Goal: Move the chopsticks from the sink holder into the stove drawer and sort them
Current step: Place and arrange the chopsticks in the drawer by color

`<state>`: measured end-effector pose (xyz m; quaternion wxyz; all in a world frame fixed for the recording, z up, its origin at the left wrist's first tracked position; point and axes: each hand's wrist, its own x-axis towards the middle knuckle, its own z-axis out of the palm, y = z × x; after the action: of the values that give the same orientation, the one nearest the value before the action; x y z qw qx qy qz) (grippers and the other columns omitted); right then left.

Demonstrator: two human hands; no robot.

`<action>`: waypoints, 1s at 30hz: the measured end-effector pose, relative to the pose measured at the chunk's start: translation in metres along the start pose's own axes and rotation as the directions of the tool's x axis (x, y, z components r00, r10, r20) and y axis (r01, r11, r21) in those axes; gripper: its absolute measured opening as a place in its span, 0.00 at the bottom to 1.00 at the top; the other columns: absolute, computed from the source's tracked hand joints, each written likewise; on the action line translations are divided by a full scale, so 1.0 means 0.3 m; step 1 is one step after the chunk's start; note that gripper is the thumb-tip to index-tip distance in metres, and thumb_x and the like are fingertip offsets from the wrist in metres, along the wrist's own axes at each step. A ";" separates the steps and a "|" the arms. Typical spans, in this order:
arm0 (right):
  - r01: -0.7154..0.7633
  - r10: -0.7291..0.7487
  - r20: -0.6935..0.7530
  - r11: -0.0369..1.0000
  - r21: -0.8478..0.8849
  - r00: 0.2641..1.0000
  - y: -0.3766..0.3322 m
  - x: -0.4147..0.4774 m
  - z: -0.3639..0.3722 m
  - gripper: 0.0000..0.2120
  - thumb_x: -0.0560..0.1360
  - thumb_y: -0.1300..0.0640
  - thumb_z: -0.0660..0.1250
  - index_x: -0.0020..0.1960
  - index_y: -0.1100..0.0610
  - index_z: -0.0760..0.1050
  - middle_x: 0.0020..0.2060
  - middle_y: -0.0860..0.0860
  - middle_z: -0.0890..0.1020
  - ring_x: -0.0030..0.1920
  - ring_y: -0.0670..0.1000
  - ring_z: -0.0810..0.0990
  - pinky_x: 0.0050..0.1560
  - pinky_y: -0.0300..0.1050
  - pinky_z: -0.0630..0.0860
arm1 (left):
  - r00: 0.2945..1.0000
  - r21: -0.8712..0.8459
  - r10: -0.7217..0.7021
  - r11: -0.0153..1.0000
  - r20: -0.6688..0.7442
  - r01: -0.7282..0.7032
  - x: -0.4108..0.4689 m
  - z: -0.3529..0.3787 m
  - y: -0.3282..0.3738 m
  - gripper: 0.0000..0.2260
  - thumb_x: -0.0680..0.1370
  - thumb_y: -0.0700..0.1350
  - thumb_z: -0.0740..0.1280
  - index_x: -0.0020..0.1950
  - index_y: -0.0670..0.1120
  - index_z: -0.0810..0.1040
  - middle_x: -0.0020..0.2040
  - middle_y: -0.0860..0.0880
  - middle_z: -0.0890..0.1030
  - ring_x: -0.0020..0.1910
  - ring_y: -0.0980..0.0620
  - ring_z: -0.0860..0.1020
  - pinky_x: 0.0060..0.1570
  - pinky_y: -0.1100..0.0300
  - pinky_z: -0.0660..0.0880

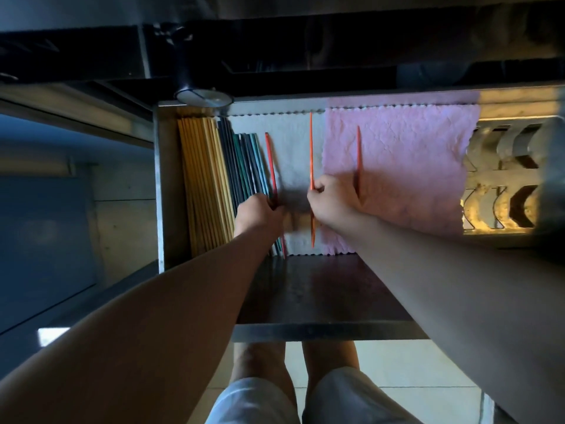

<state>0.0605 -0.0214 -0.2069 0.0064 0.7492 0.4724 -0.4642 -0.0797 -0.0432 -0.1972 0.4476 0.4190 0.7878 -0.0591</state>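
The open stove drawer (159, 185) holds chopsticks laid lengthwise on a white cloth (290, 148) and a pink cloth (412, 166). Several yellow chopsticks (201, 185) lie against the left wall, then several dark blue and green chopsticks (244, 163) beside them. My left hand (260, 214) grips a red chopstick (270, 160) next to the dark ones. My right hand (331, 200) pinches a red chopstick (311, 148) over the white cloth. Another red chopstick (358, 154) lies on the pink cloth, its near end hidden behind my right hand.
A metal rack with curved slots (504, 185) fills the drawer's right end. The drawer's dark front panel (321, 289) sits between me and the cloths. A round metal fitting (201, 96) hangs above the drawer's back left corner. My legs stand on pale floor tiles (412, 362).
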 end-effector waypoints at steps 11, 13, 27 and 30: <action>-0.124 0.095 -0.304 0.989 -0.079 0.948 0.003 -0.018 -0.067 0.13 0.78 0.59 0.59 0.59 0.63 0.75 0.54 0.62 0.80 0.56 0.61 0.77 0.50 0.46 0.64 | 0.967 0.283 0.253 0.927 0.012 -0.246 -0.021 -0.036 -0.011 0.08 0.78 0.46 0.63 0.55 0.48 0.67 0.43 0.48 0.75 0.37 0.48 0.76 0.34 0.54 0.74; -0.150 0.095 -0.358 0.980 -0.131 0.929 0.018 -0.021 -0.093 0.16 0.77 0.55 0.58 0.59 0.63 0.75 0.55 0.63 0.79 0.57 0.61 0.76 0.51 0.46 0.66 | 0.958 0.273 0.287 0.922 -0.004 -0.275 -0.016 -0.029 -0.015 0.10 0.77 0.42 0.63 0.57 0.49 0.67 0.46 0.49 0.75 0.40 0.48 0.77 0.35 0.53 0.75; -0.295 0.188 -0.315 0.895 -0.336 0.930 0.085 0.020 -0.098 0.23 0.72 0.47 0.63 0.56 0.64 0.79 0.52 0.63 0.80 0.56 0.64 0.77 0.56 0.48 0.73 | 0.885 0.401 0.462 0.822 -0.056 -0.403 -0.020 -0.037 -0.048 0.15 0.81 0.44 0.60 0.68 0.51 0.68 0.65 0.47 0.70 0.61 0.44 0.70 0.56 0.47 0.72; -0.185 0.156 -0.190 0.972 -0.148 0.969 0.048 -0.006 -0.078 0.11 0.75 0.57 0.65 0.50 0.64 0.77 0.42 0.57 0.77 0.44 0.54 0.76 0.32 0.38 0.64 | 0.832 0.491 0.554 0.721 0.014 -0.489 -0.011 -0.045 -0.057 0.25 0.81 0.44 0.60 0.77 0.54 0.59 0.79 0.52 0.55 0.75 0.45 0.57 0.68 0.46 0.63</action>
<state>0.0866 -0.0202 -0.1986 0.0662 0.8223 0.4413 -0.3531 -0.0999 -0.0499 -0.1917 0.2756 0.7232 0.6264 -0.0932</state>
